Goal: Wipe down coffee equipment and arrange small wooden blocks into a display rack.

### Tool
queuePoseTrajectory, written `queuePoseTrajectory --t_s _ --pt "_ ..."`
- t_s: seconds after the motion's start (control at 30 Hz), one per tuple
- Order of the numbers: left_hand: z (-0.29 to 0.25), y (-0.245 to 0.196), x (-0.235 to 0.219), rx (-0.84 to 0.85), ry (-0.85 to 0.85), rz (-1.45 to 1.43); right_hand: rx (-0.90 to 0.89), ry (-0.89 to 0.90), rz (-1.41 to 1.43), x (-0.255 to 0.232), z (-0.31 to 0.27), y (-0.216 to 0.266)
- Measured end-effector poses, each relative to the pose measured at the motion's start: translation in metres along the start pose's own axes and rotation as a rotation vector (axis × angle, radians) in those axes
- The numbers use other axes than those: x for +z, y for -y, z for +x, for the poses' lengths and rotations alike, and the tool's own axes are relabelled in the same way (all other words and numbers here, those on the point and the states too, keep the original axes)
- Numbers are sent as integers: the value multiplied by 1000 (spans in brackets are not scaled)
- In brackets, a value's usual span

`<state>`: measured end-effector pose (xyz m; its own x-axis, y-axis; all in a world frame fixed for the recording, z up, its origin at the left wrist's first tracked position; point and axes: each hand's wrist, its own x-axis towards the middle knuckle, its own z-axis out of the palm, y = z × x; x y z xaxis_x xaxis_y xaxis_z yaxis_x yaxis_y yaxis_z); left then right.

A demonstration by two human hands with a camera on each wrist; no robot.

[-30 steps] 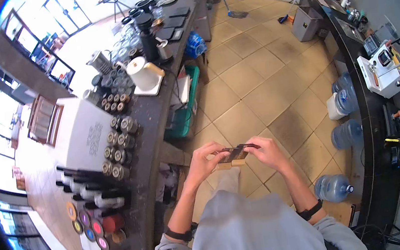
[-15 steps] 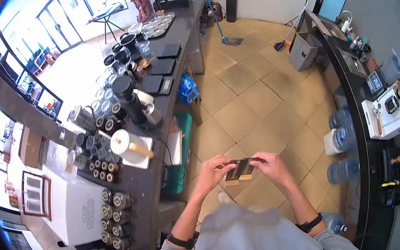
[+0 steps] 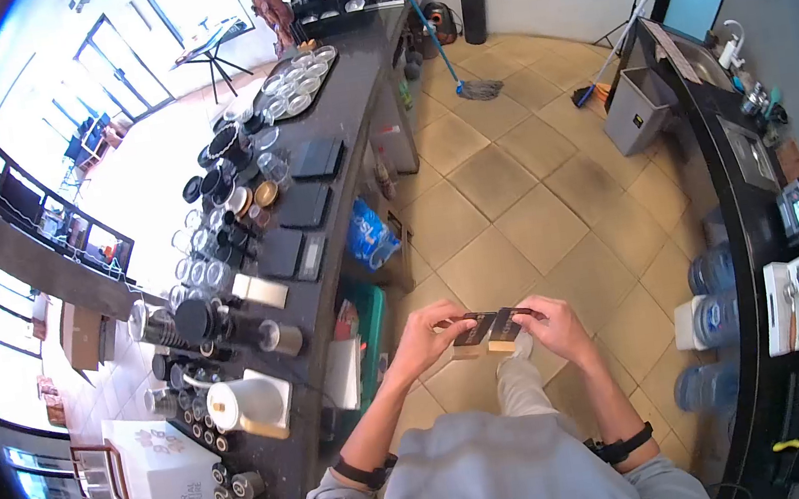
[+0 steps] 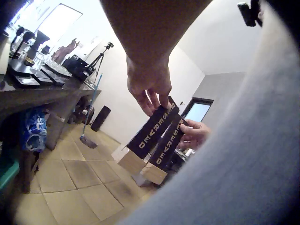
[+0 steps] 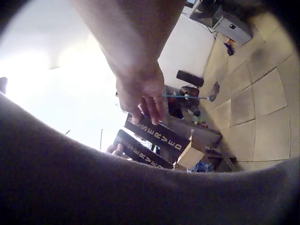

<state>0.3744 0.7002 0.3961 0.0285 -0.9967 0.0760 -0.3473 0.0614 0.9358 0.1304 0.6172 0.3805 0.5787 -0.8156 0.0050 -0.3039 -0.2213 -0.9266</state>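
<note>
Tan floor tiles (image 3: 517,224) (worn dark) beside black counter (image 3: 343,126)

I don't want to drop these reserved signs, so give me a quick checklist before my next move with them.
1. Left hand holds the left sign at its top: ok.
2. Right hand holds the right sign: ok.
3. Signs side by side, wooden bases at the bottom: ok.
4. Lettering readable, "RESERVED": ok.
5. Tiled floor ahead free of obstacles, mop far off: ok.
6. Free spot on the counter to set them: cannot tell.
</note>
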Motion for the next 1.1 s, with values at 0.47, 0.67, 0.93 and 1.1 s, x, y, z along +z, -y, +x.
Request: queuePoseTrajectory --t_s 0.47,0.67,0.93,1.1 --pt "283 -11 17 -63 -112 38 -51 111 142 -171 252 -59" --pt "404 25 -11 -54 -138 -48 -44 139 109 -204 367 -67" --pt "575 59 -84 17 -88 -84 -174 108 -171 -245 552 -65" --pt "650 69 -124 -12 -152 -90 -29 92 48 -253 643 -59"
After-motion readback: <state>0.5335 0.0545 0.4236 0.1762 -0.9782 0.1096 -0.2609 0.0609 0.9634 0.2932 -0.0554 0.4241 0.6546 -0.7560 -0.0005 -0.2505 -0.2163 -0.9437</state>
